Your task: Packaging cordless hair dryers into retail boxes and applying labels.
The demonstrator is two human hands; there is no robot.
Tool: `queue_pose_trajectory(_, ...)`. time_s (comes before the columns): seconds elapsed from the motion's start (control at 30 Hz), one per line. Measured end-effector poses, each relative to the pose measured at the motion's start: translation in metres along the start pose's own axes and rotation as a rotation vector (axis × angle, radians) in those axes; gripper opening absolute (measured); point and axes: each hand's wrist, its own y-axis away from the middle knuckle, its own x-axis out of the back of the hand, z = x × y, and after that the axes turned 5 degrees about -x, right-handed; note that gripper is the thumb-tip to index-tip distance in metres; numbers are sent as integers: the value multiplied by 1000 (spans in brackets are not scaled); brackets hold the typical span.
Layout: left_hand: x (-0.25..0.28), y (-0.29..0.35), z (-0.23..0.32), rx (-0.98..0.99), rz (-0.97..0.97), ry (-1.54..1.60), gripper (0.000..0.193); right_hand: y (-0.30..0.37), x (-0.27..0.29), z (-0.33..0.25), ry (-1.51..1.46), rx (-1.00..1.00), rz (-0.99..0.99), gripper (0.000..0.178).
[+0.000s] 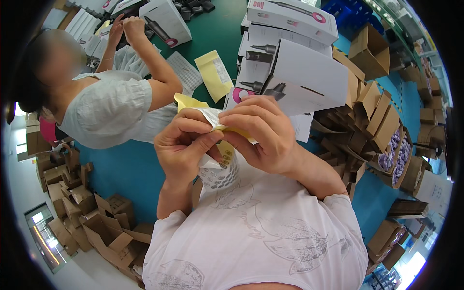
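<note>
In front of my chest, my left hand pinches a sheet of small round stickers between thumb and fingers. My right hand is closed on the same sheet, its fingertips close to the left ones. Yellow backing paper sticks up above my left fingers, and a white crumpled part lies between the two hands. The lower part of the sheet hangs down with rows of silver and gold dots. My fingers hide the exact spot they grip. Just beyond are stacked white boxes printed with a dark hair-styling tool.
A green table holds a yellow sheet with a label, a dotted sticker sheet and another white box. On my left a co-worker in a white top works at it. Brown cartons stand on both sides.
</note>
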Motion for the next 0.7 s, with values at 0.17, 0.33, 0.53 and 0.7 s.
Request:
queue_pose_trajectory(0.17, 4, 0, -3, -16, -40, -31, 16, 1, 2, -1, 20, -11, -33, 27)
queue_pose_trajectory(0.33, -4, 0, -3, -26, -5, -114, 16, 3, -2, 4, 33, 11, 20, 25)
queue_pose_trajectory(0.53, -2, 6, -6, -106, 18, -200, 14, 1, 0, 0, 153, -7, 84, 29)
queue_pose_trajectory(0.7, -3, 8, -9, -101, 9, -127, 14, 4, -1, 2, 244, 78, 86, 28)
